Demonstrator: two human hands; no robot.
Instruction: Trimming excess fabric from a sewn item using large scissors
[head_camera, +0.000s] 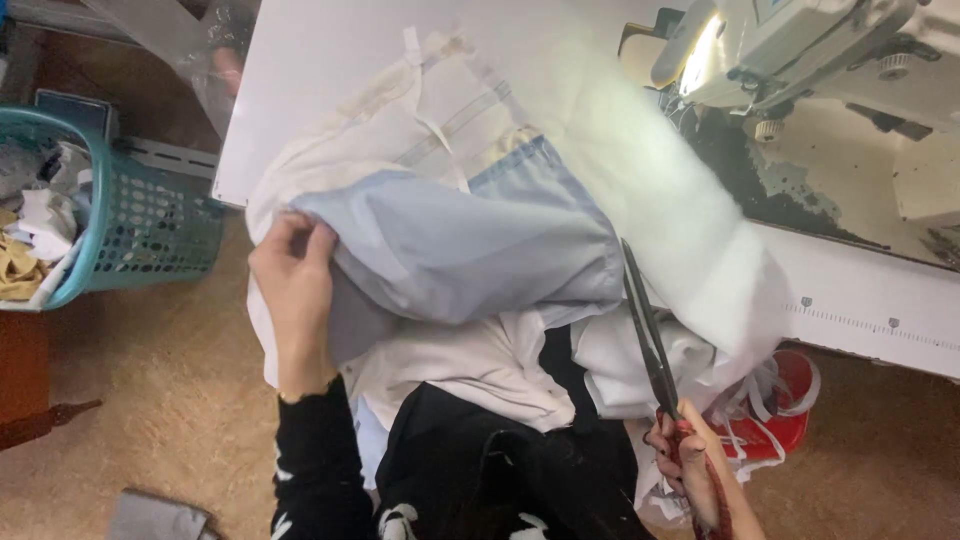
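With the right hand (690, 465) gripping the scissors (648, 335), keep the left hand (292, 285) pinching the light-blue fabric panel (470, 250) taut so the blades cut cleanly along its edge.

Head view, steeply downward (close)

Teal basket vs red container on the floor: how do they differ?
The teal basket sits at the far left, beside the left hand; the red container lies low on the right, near the right hand holding the scissors. The teal basket has perforated walls and shows nearly whole; the red container is mostly hidden under white fabric strips. Both rest on the floor and hold fabric scraps.
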